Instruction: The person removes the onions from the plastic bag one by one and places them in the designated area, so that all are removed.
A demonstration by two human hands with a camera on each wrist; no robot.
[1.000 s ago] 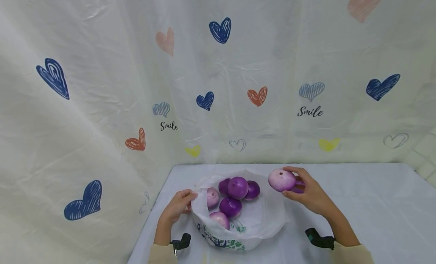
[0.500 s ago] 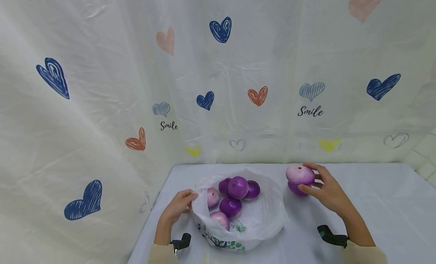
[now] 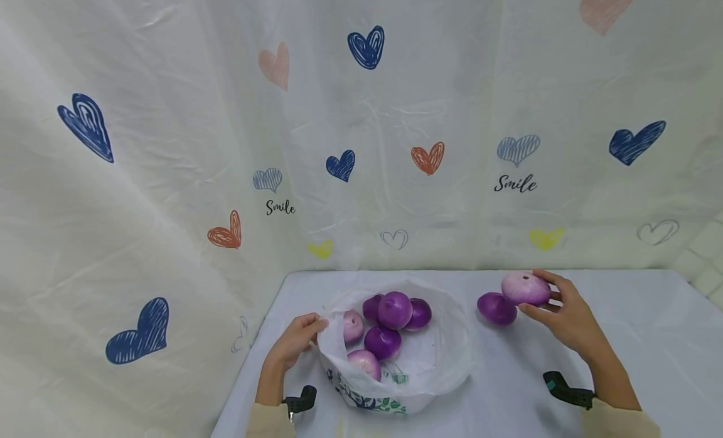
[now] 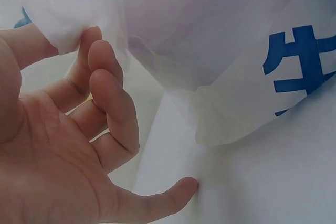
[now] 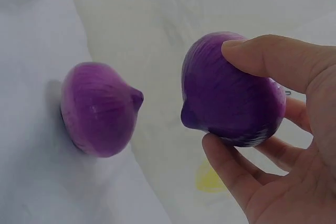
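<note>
One onion [image 3: 525,288] sits in the right hand [image 3: 573,315], gripped between thumb and fingers. Just left of it, a second onion [image 3: 497,309] rests on the white table [image 3: 644,344]; the right wrist view shows a gap between the two. Further left stands an open bag [image 3: 454,356], its rim pinched by the left hand [image 3: 295,341]. Six more onions [image 3: 395,311] lie inside, some touching. Behind hangs a pale curtain [image 3: 452,80] printed with hearts [image 3: 341,165].
</note>
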